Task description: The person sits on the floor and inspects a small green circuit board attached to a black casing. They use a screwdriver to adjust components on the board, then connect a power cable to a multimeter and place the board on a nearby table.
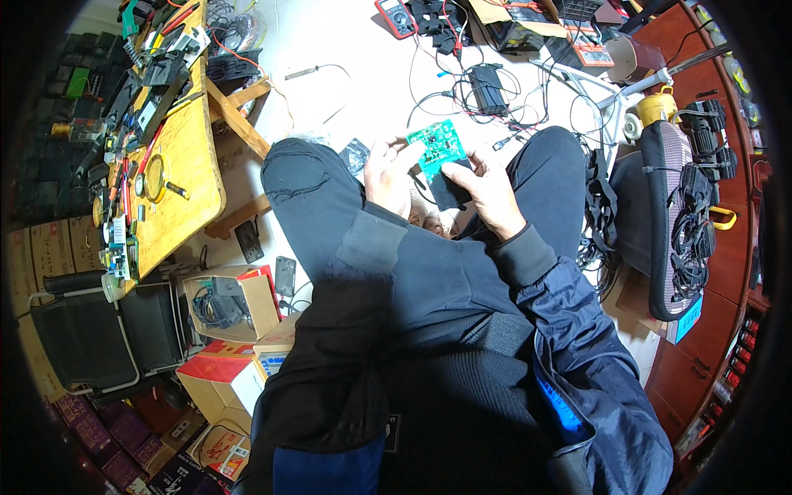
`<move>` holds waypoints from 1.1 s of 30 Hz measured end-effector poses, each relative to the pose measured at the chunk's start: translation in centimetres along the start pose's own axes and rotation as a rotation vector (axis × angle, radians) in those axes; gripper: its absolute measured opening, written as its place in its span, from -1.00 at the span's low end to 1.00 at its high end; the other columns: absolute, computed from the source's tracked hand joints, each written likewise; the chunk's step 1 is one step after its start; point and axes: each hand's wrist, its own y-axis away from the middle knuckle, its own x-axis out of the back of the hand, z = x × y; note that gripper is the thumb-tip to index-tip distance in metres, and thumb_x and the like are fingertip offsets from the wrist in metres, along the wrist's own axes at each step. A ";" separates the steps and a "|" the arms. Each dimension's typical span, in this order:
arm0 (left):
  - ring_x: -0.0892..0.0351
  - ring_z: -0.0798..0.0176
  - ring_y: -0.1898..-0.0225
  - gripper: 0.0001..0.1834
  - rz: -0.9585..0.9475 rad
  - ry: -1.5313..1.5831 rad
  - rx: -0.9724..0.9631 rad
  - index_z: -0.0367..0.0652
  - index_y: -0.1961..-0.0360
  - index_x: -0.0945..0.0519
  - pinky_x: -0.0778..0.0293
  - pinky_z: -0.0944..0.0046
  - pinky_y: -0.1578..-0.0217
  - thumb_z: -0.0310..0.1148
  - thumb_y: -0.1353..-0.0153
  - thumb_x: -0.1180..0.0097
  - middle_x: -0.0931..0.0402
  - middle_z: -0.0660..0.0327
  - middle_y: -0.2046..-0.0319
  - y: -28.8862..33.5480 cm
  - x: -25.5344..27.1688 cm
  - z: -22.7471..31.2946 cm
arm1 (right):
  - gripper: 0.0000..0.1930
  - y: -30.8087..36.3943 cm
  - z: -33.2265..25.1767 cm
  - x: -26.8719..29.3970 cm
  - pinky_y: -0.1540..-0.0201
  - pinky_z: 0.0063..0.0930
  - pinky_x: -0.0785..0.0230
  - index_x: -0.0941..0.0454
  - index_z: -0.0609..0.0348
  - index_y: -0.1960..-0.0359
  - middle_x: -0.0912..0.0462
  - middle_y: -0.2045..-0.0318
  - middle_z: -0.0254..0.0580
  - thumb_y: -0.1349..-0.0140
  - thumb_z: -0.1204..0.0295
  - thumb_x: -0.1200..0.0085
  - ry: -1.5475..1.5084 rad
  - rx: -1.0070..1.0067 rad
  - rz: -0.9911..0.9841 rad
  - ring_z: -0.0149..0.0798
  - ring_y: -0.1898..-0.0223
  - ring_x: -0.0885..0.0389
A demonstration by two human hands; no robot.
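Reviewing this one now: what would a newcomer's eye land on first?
Most likely the bright green circuit board, held between the left hand and the right hand, near the picture's upper middle. Next would come the cluttered yellow table at the left, then the black box-shaped adapter on the glaring white floor beyond the knees.

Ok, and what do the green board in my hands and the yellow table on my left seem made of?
Board: probably a rigid resin laminate with a green coating; the sign is its thin, flat shape and densely speckled face.

Table: likely wood, varnished or painted, judging by its blotchy yellow top; whether solid or veneered, I can't tell.
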 end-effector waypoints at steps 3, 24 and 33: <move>-0.64 0.27 0.08 -0.64 0.001 0.004 0.023 -0.40 -0.07 -0.45 -0.58 0.35 0.08 -0.54 -0.29 -0.22 -0.58 0.03 0.06 0.0 0.0 0.0 | -0.47 0.0 -0.1 -0.1 0.03 -0.56 -0.56 -0.45 0.56 -0.22 -0.69 0.05 -0.07 -0.36 0.38 -0.25 0.010 0.011 0.004 -0.42 0.12 -0.66; -0.66 0.20 0.09 -0.81 0.053 0.053 0.177 -0.21 0.02 -0.56 -0.58 0.21 0.08 -0.40 -0.41 -0.11 -0.60 0.12 0.11 -0.9 1.2 -0.4 | -0.45 0.3 -1.1 -0.5 0.20 -0.64 -0.49 -0.46 0.41 -0.27 -0.65 0.18 -0.28 -0.24 0.49 -0.26 -0.087 0.122 0.044 -0.49 0.25 -0.61; -0.60 0.20 0.10 -0.84 -0.147 -0.170 0.040 -0.26 0.05 -0.51 -0.57 0.16 0.08 -0.41 -0.44 -0.06 -0.57 0.11 0.16 -0.9 2.5 -1.2 | -0.37 0.7 -0.9 -0.4 -0.02 -0.54 -0.51 -0.42 0.25 -0.38 -0.65 -0.03 -0.15 -0.23 0.55 -0.25 0.584 0.279 0.163 -0.43 0.07 -0.60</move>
